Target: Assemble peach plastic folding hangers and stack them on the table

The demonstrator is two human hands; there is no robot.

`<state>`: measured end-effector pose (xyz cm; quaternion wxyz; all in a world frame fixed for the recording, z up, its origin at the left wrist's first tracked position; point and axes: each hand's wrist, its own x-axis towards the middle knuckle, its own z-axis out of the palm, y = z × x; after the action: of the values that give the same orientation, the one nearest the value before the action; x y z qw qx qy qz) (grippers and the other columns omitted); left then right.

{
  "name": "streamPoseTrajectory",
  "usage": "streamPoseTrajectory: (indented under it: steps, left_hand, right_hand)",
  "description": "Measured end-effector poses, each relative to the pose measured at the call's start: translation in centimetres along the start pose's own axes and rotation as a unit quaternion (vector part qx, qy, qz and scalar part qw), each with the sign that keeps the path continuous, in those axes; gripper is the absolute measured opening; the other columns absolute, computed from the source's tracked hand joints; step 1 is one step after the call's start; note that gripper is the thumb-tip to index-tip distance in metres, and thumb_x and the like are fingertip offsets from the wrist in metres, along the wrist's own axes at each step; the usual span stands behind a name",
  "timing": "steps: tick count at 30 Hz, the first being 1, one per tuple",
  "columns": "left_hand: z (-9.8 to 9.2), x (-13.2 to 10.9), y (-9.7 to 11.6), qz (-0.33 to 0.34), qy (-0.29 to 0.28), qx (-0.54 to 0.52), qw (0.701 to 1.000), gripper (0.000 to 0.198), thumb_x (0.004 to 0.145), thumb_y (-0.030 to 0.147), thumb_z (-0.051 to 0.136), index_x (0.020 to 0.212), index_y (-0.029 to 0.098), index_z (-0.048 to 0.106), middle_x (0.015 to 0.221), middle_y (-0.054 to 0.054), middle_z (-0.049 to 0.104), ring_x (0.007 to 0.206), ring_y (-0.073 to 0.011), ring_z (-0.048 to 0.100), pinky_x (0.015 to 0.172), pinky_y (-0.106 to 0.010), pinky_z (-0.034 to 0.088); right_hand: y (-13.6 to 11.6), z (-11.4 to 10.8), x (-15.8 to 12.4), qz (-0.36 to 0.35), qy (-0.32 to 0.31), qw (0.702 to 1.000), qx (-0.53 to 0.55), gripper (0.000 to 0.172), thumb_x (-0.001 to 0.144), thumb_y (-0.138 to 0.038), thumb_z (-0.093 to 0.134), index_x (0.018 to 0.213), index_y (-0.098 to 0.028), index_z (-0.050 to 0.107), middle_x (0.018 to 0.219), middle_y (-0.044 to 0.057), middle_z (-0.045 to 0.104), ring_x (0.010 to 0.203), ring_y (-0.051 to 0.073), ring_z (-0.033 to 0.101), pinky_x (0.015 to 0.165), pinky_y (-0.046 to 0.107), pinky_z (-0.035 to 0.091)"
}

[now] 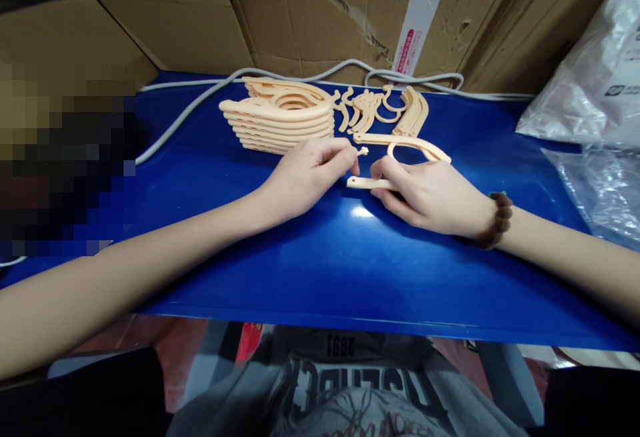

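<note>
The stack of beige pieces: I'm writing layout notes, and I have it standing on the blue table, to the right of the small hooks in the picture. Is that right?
Not quite: the head view shows the stack to the left of the small hooks. It does stand on the blue table.

Small cream plastic piece [365, 151], frame centre, partly hidden by left hand [313, 170]; slim cream plastic bar [367, 183] runs out of sight under right hand [425, 193]; translucent white plastic bag [585, 77] cropped, right edge.

The table [320, 270] is deep blue, the plastic pieces [280, 120] at upper centre pale cream, the wristband [501, 220] at right brown, the tape [421, 7] at top white with red print.
</note>
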<state>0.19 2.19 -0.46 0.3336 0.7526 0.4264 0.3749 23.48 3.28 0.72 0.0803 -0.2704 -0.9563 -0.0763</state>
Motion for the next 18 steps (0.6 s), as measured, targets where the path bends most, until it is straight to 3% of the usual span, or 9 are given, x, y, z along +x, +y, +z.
streamPoseTrajectory:
  steps: [7,12,18]
  left_hand:
    - [-0.19,-0.23,0.35,-0.013,0.008,0.092,0.996,0.034,0.099,0.040,0.045,0.079,0.018,0.063,0.074,0.002,0.062,0.069,-0.0136,0.050,0.066,-0.029,0.032]
    - [-0.18,-0.22,0.37,-0.046,0.025,0.145,0.988,0.031,0.100,0.039,0.046,0.082,0.020,0.062,0.071,0.002,0.057,0.066,-0.0143,0.048,0.064,-0.029,0.032]
    - [-0.04,-0.37,0.54,-0.021,0.014,0.211,0.977,0.038,0.107,0.040,0.035,0.092,0.019,0.063,0.076,0.000,0.062,0.070,-0.0159,0.055,0.066,-0.029,0.034]
  right_hand:
    - [0.66,-0.04,-0.11,0.005,0.003,1.000,-0.003,0.031,0.107,-0.035,0.035,0.111,-0.013,0.057,0.082,0.009,0.073,0.066,0.020,0.063,0.057,0.031,0.026]
    - [0.83,0.13,-0.03,0.001,0.003,1.000,0.009,0.031,0.107,-0.036,0.034,0.110,-0.014,0.057,0.081,0.008,0.073,0.064,0.019,0.062,0.057,0.031,0.027]
    - [0.70,0.36,-0.01,0.025,0.029,0.999,0.011,0.030,0.107,-0.035,0.037,0.111,-0.014,0.058,0.088,0.008,0.074,0.066,0.018,0.063,0.059,0.030,0.030]
